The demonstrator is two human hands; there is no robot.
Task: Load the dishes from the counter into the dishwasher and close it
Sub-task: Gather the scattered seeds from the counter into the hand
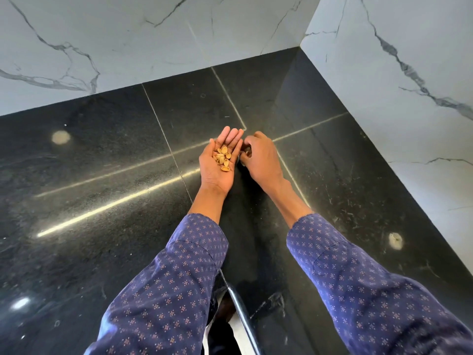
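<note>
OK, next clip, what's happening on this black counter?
A person is clearing nut shells off the counter. The left hand is cupped palm up, holding a small pile of shells. The right hand, palm down beside it, seems to be pinching up another piece. No dishes or dishwasher are in view.

Black polished stone counter point(102, 155) lies bare across its left half and front right part, free room for a hand there. White grey-veined marble wall point(128, 47) closes the back edge; a second white marble wall point(409, 111) closes the right edge, the two meeting in a corner at upper right. Mid-counter is occupied: left hand point(220, 160) lies palm up, cupped with tan nut shells point(223, 158); right hand point(261, 160) just beside it, fingers curled down onto the counter. Both blue patterned sleeves point(166, 290) cross the front middle.
</note>
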